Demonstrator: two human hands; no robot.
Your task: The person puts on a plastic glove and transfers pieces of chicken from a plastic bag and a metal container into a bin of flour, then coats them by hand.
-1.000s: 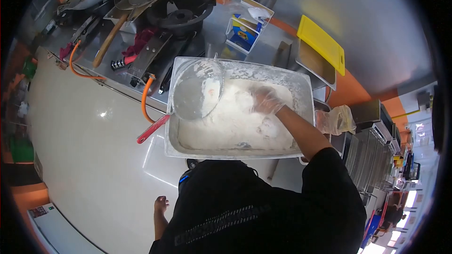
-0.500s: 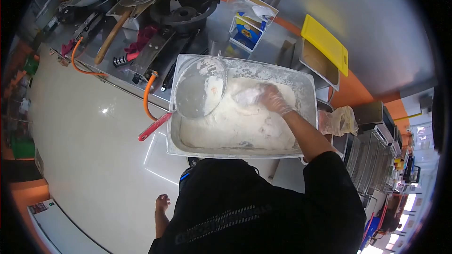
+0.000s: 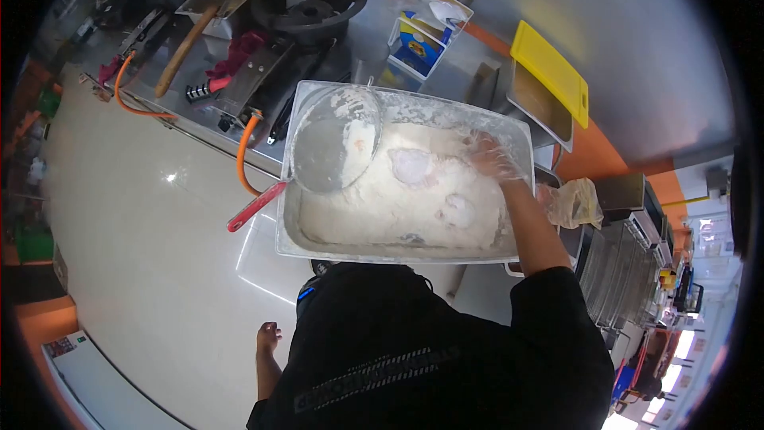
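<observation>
My right hand (image 3: 489,158), in a clear plastic glove, is at the back right of a deep metal tray (image 3: 398,257) of white flour (image 3: 358,219). Its fingers are blurred and partly lost against the flour. To its left lies a flour-coated piece of food (image 3: 412,166), apart from the hand. Another coated lump (image 3: 458,211) sits nearer the front; its kind is hard to make out. A round sieve (image 3: 326,151) with a red handle rests over the tray's left end. My left hand (image 3: 269,337) hangs low at my side, holding nothing, with fingers loosely curled and apart.
Behind the tray are a black burner (image 3: 310,8), a wooden-handled strainer (image 3: 187,48) and a white rack (image 3: 422,48) with a blue and yellow box. A yellow lid (image 3: 549,72) leans on a metal container at right. An orange hose (image 3: 243,155) hangs at the counter edge.
My right hand has left the coated piece lying in the flour and moved right, toward the tray's back right. My left hand still hangs at my side. The view has shifted slightly.
</observation>
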